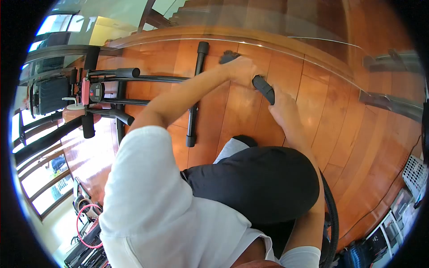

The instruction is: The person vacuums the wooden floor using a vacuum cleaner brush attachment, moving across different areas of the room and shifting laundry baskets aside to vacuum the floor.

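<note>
Across the wooden floor, my left hand is wrapped round a dark vacuum cleaner wand. A brush head with bristles shows just beyond that hand, near the floor by the glass panel. Closer to me, my right hand is closed on the wand's other end. The part of the wand inside each hand is hidden. A black ribbed hose runs beside my right arm; where it joins the wand is hidden.
An exercise machine with a display stands at left, its black floor bar near my left forearm. A glass panel's wooden base borders the floor ahead. A white basket and a cable lie at right; a pink hoop is lower left.
</note>
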Tool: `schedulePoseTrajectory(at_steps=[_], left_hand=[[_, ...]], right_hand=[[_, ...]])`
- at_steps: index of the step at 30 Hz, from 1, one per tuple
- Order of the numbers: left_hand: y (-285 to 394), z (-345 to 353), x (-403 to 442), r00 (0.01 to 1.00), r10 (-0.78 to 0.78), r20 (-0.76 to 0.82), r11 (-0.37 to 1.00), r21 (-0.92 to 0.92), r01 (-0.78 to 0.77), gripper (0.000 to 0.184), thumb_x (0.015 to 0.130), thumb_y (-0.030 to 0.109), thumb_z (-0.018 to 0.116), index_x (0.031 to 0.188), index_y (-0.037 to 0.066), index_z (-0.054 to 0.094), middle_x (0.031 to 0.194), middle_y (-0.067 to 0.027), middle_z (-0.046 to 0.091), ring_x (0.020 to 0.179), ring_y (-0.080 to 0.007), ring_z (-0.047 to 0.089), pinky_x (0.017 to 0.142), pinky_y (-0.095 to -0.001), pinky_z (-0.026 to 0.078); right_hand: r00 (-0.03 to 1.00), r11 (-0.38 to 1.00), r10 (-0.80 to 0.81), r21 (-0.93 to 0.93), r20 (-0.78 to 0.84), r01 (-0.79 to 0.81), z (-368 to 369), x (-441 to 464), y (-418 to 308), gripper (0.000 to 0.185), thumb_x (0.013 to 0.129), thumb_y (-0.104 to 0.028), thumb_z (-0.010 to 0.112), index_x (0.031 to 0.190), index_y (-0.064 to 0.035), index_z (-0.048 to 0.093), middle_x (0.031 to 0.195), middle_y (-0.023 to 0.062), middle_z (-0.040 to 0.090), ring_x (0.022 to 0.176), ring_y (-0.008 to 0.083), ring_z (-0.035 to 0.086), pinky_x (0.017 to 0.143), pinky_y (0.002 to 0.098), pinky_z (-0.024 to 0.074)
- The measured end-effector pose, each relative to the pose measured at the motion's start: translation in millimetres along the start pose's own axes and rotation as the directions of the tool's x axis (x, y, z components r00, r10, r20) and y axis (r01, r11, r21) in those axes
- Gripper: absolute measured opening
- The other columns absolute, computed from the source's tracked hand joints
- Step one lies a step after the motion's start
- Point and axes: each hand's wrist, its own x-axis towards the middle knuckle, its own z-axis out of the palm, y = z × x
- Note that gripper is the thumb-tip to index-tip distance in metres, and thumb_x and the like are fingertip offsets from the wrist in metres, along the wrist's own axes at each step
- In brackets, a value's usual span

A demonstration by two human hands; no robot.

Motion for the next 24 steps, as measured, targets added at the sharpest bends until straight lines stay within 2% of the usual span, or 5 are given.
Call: schedulePoseTrajectory(at_steps=[5, 8, 11, 15, 24], left_hand=[[-3, 27, -16, 0.993, -0.051, -0.103, 0.998, 0.031, 0.055, 0.028, 0.07, 0.033, 0.075, 0.094, 0.022, 0.066, 0.073, -0.0097, 0.067, 0.069, -0.0348, 0.066, 0.062, -0.0475, 0.05], [29, 50, -59, 0.969, -0.114, -0.217, 0.992, -0.078, 0.1, 0.024, 0.071, 0.032, 0.075, 0.09, 0.021, 0.067, 0.072, -0.0089, 0.068, 0.067, -0.0331, 0.067, 0.061, -0.0463, 0.052], [73, 76, -102, 0.933, -0.281, -0.225, 0.96, -0.076, 0.271, 0.027, 0.07, 0.032, 0.076, 0.092, 0.021, 0.066, 0.072, -0.0079, 0.068, 0.068, -0.031, 0.068, 0.061, -0.0453, 0.053], [95, 114, -130, 0.897, -0.296, -0.329, 0.953, -0.173, 0.25, 0.031, 0.069, 0.031, 0.076, 0.096, 0.022, 0.065, 0.07, -0.0065, 0.067, 0.067, -0.0297, 0.068, 0.06, -0.0434, 0.052], [18, 77, -71, 0.881, -0.114, -0.459, 0.992, -0.01, 0.123, 0.029, 0.071, 0.03, 0.075, 0.098, 0.025, 0.065, 0.066, -0.0055, 0.066, 0.06, -0.0297, 0.066, 0.054, -0.0433, 0.051]], right_hand=[[0.992, 1.0, -0.027, -0.01, 0.124, 0.029, -10, -6, -5, 0.051, 0.074, -0.004, 0.067, 0.122, -0.0043, 0.051, 0.093, 0.0255, 0.065, 0.09, 0.0449, 0.063, 0.078, 0.0518, 0.0488], [0.958, 0.974, -0.218, 0.098, 0.186, 0.202, 2, -25, 2, 0.045, 0.076, -0.006, 0.067, 0.118, -0.0059, 0.051, 0.091, 0.0257, 0.065, 0.089, 0.0453, 0.063, 0.077, 0.0527, 0.049], [0.86, 0.982, -0.18, 0.038, 0.478, 0.184, 3, -45, -9, 0.029, 0.082, -0.011, 0.059, 0.109, -0.0085, 0.048, 0.085, 0.0268, 0.065, 0.087, 0.0462, 0.064, 0.075, 0.0558, 0.0476], [0.782, 0.981, -0.192, 0.089, 0.593, 0.173, 2, -67, -17, 0.026, 0.082, -0.011, 0.059, 0.106, -0.0078, 0.048, 0.087, 0.0267, 0.066, 0.089, 0.0465, 0.063, 0.077, 0.0554, 0.0474], [0.967, 0.972, -0.234, 0.04, 0.101, 0.231, 8, -13, -6, 0.036, 0.079, -0.007, 0.064, 0.113, -0.0116, 0.053, 0.084, 0.0232, 0.065, 0.083, 0.0437, 0.064, 0.07, 0.0522, 0.0495]])
